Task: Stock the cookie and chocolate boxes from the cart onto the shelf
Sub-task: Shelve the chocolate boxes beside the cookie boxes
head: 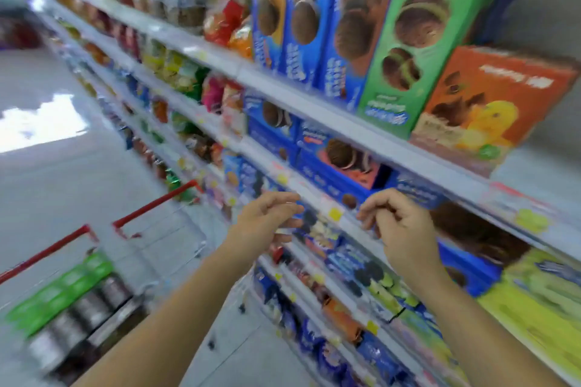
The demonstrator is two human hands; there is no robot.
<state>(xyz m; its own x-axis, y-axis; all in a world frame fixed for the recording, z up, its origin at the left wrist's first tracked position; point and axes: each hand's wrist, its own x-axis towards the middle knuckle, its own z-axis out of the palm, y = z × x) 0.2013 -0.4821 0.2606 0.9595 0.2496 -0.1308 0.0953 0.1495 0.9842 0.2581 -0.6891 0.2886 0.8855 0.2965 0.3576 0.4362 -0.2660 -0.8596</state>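
The frame is blurred by motion. My left hand (pixel 267 220) and my right hand (pixel 399 226) hover side by side in front of a middle shelf rail (pixel 317 195), fingers loosely curled, holding nothing. On the top shelf stand blue cookie boxes (pixel 309 19), a green cookie box (pixel 421 50) and an orange chocolate box (pixel 484 107). Below them lie blue and pink cookie boxes (pixel 339 163). The cart (pixel 157 204) with red handles sits at the lower left and carries green boxes (pixel 59 292) and dark ones beside them.
Snack bags (pixel 226 22) fill the shelves further left along the aisle. Lower shelves hold blue and yellow packs (pixel 377 286). A pale tiled floor (pixel 78 173) stretches left of the shelving, with a bright light patch on it.
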